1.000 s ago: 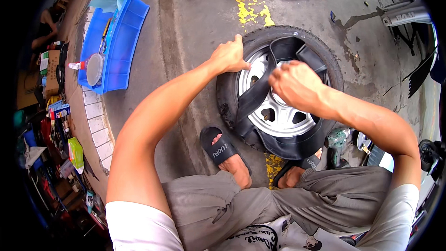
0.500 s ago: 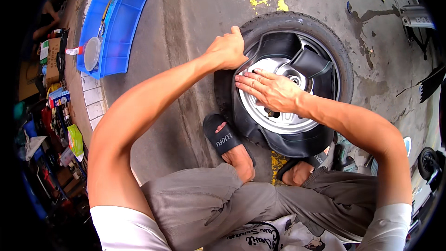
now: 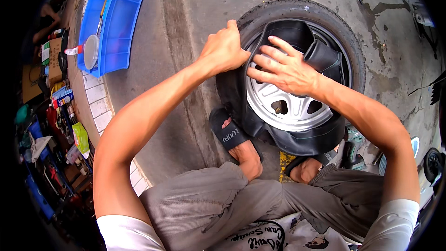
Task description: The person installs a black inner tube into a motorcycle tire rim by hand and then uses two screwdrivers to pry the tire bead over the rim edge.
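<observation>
A black tyre [image 3: 320, 11] lies on its side on the floor in front of me, around a silver wheel rim [image 3: 297, 120]. A limp black inner tube [image 3: 302, 143] bulges out over the rim along the left and near sides, with a folded piece at the upper right. At the wheel's left edge, my left hand [image 3: 225, 49] is closed on the inner tube; its fingertips are partly hidden. My right hand [image 3: 289, 70] hovers over the rim, its fingers spread and slightly bent toward the tube's left edge, holding nothing. The hub lies hidden beneath it.
My sandalled feet [image 3: 246, 155] are close against the wheel's near side. A blue plastic bin [image 3: 121, 32] with a round lid stands at the upper left, beside a tiled edge. Cluttered tools and boxes [image 3: 55, 65] fill the far left. A green power tool [image 3: 354, 151] lies right of my foot.
My right hand has gone from lying flat on the rim to raised, spread fingers farther up. My left hand keeps its grip. The view has shifted, so the pliers at the top are mostly cut off.
</observation>
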A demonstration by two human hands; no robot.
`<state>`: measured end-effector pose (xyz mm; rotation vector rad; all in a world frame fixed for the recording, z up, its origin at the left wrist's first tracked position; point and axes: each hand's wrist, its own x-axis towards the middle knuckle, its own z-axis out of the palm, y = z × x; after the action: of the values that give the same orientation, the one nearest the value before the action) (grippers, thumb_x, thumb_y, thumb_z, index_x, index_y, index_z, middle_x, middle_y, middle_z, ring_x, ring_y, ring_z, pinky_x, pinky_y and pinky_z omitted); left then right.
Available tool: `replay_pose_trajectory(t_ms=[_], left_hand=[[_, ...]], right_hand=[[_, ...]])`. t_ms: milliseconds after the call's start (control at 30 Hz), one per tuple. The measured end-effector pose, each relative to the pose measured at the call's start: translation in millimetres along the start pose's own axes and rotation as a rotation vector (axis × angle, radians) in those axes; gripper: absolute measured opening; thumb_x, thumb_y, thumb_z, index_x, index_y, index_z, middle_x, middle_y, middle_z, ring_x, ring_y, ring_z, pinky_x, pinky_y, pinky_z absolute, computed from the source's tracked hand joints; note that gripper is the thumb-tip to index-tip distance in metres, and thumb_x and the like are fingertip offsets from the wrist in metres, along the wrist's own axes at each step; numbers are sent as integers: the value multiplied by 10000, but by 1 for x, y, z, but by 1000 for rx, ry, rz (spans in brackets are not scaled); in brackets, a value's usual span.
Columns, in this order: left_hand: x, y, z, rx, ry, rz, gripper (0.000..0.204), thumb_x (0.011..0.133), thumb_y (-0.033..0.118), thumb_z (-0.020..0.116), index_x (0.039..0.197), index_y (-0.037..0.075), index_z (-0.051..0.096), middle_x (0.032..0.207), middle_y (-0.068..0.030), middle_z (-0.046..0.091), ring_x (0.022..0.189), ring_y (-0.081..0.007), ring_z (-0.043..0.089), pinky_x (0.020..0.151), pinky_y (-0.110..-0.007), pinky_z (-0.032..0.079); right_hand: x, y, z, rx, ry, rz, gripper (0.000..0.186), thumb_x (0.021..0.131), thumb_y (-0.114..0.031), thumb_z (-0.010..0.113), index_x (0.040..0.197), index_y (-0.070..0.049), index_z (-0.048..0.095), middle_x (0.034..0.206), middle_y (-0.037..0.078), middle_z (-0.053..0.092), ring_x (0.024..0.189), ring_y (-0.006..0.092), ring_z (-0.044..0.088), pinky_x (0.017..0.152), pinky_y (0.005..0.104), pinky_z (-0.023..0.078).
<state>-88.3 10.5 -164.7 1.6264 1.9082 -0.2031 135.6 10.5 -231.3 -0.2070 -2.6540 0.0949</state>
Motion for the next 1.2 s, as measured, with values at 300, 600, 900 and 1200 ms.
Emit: replay_pose_trajectory(t_ms=[300,600,900,1200], left_hand=[[2,-11,1,6,17,-14,704,827,220,773,1360,-134,480,1170,-352,727,1137,-507,710,990,-523,588],[-3,5,-4,24,-11,-17,786,804,261,800,1381,-154,464,1215,-365,710,1162,-509,703,1019,-512,585],[-15,2,-7,-14,29,26,879,773,336,836,1422,-120,459,1150,-350,731,1109,-497,725,971,-501,587],[-16,1,-7,-9,40,-9,884,760,322,840,1405,-141,451,1205,-345,725,1146,-493,718,1020,-491,585]], right_hand=[[33,14,-12,-126,23,140,240,832,-205,686,1066,-157,663,1026,20,651,924,206,640,780,332,458],[54,-18,15,1557,519,1809,523,1017,-373,598,1166,113,717,1160,272,757,977,289,762,816,409,617],[52,-26,10,1752,939,1576,288,953,-36,600,1185,120,669,1015,163,758,818,168,720,765,270,573],[55,-44,17,1188,634,1428,207,960,-80,765,1056,99,732,917,108,774,839,126,676,772,291,533]])
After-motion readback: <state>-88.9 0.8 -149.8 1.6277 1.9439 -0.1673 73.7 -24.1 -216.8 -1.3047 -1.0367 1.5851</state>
